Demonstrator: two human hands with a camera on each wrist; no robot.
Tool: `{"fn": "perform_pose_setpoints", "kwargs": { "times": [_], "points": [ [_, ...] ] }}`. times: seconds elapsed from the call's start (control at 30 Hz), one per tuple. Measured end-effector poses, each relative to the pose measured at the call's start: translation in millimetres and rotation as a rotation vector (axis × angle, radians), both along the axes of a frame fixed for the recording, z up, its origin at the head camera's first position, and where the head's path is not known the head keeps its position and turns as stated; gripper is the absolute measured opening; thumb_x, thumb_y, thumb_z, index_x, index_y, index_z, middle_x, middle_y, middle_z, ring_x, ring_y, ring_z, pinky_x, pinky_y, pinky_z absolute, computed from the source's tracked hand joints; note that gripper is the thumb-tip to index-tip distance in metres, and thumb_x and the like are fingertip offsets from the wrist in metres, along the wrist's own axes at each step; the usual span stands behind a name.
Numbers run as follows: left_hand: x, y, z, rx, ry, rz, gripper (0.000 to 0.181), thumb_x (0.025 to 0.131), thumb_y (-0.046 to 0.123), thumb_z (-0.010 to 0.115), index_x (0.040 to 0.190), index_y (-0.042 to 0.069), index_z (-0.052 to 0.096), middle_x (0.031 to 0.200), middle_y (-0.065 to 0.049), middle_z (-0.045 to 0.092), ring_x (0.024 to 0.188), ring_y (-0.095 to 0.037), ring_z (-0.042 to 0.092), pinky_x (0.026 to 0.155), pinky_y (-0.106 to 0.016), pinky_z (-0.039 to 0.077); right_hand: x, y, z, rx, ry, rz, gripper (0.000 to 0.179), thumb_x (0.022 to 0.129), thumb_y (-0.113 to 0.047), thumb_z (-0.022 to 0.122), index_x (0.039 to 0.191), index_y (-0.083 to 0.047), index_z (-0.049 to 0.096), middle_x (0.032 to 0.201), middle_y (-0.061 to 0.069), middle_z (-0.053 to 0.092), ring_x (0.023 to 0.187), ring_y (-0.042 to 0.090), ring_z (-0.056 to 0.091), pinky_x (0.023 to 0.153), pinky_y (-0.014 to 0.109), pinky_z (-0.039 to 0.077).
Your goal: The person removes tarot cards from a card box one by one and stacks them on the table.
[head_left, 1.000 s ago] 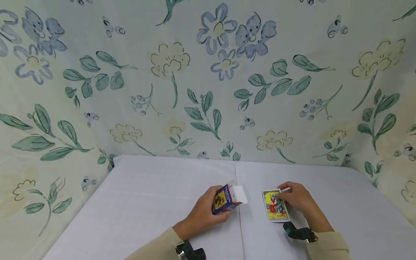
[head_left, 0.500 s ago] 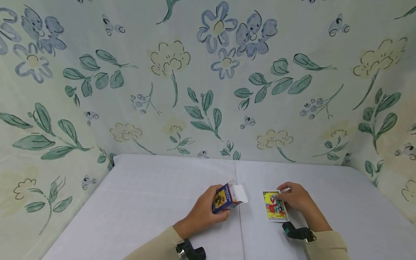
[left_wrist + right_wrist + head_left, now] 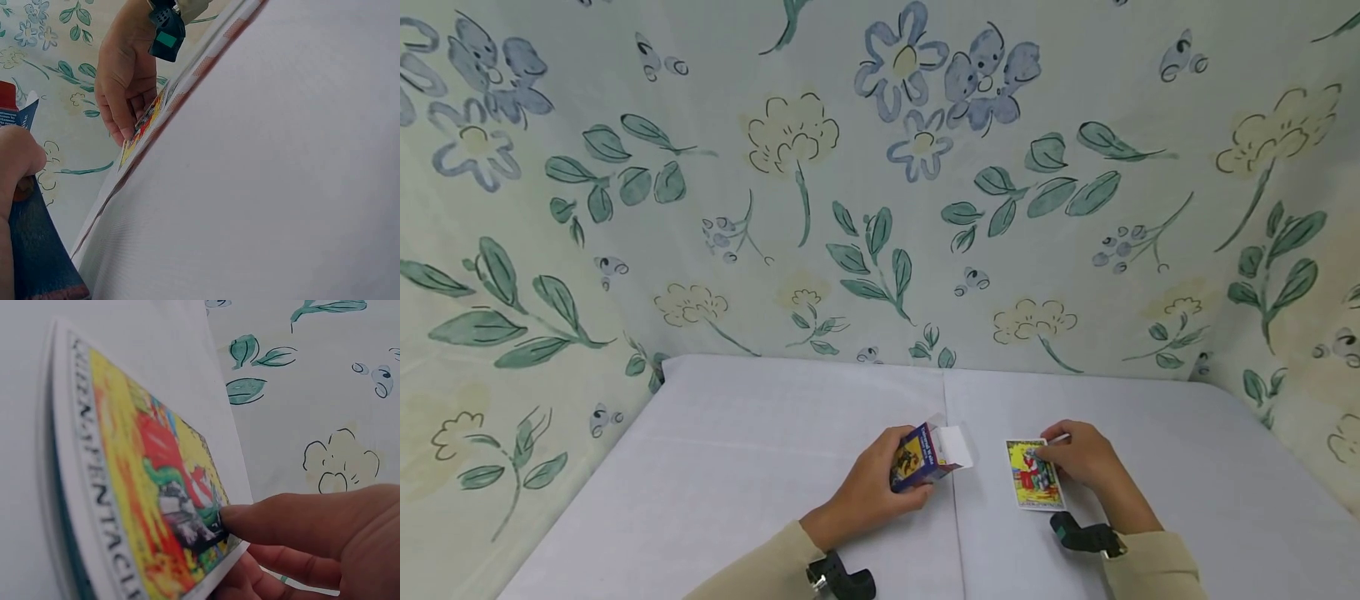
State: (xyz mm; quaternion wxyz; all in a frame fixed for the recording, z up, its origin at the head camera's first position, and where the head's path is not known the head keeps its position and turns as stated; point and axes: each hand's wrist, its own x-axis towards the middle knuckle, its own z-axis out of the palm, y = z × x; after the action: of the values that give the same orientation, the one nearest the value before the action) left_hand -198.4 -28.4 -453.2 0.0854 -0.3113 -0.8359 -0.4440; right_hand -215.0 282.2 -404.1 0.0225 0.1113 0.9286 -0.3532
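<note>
My left hand (image 3: pixel 871 487) grips a small blue card box (image 3: pixel 912 460) with a yellow picture on its front. The box's white flap (image 3: pixel 953 447) stands open toward the right. In the left wrist view, part of the box (image 3: pixel 40 244) shows beside the thumb. My right hand (image 3: pixel 1086 454) pinches tarot cards (image 3: pixel 1033 475) at their right edge, thumb on the face and fingers underneath. On the top card, in yellow, red and green, the right wrist view shows lettering (image 3: pixel 100 469) reading like "Queen of Pentacles". A layered edge (image 3: pixel 53 456) shows more than one card.
A white cloth (image 3: pixel 760 450) with a crease down its middle covers the table. Behind and at the sides hangs a curtain (image 3: pixel 880 275) printed with flowers and leaves. Dark wrist cameras (image 3: pixel 842 577) sit on both wrists, below beige sleeves (image 3: pixel 1153 567).
</note>
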Motion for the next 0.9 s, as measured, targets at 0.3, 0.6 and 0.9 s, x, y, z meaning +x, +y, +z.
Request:
{"fn": "perform_pose_setpoints", "kwargs": {
  "times": [0.3,0.6,0.9],
  "points": [
    [1.6,-1.2,-2.3,0.000,0.012,-0.007,0.069,0.083,0.039,0.073,0.138,0.016,0.039,0.124,0.004,0.052,0.104,-0.007,0.051,0.089,-0.026,0.047,3.1,-3.3,-1.7,0.051,0.005,-0.002,0.033,0.082,-0.014,0.071,0.106,0.006,0.060,0.088,0.018,0.060,0.076,0.026,0.057,0.060,0.030,0.049],
    [0.3,-2.9,-0.8,0.009,0.031,-0.022,0.069,0.085,0.041,0.071,0.140,0.016,0.038,0.126,0.003,0.052,0.106,-0.008,0.051,0.091,-0.028,0.047,1.6,-4.8,-1.7,0.080,0.015,-0.004,0.032,0.082,-0.015,0.073,0.104,0.005,0.060,0.090,0.019,0.060,0.079,0.029,0.056,0.062,0.033,0.050],
    [-0.5,-0.9,-0.1,0.006,0.031,-0.016,0.070,0.085,0.042,0.071,0.140,0.015,0.038,0.126,0.002,0.052,0.106,-0.008,0.052,0.091,-0.028,0.047,-1.6,-2.4,-2.5,0.077,-0.004,-0.003,0.031,0.081,-0.015,0.073,0.103,0.004,0.060,0.090,0.019,0.060,0.079,0.029,0.057,0.064,0.034,0.050]
  ]
}}
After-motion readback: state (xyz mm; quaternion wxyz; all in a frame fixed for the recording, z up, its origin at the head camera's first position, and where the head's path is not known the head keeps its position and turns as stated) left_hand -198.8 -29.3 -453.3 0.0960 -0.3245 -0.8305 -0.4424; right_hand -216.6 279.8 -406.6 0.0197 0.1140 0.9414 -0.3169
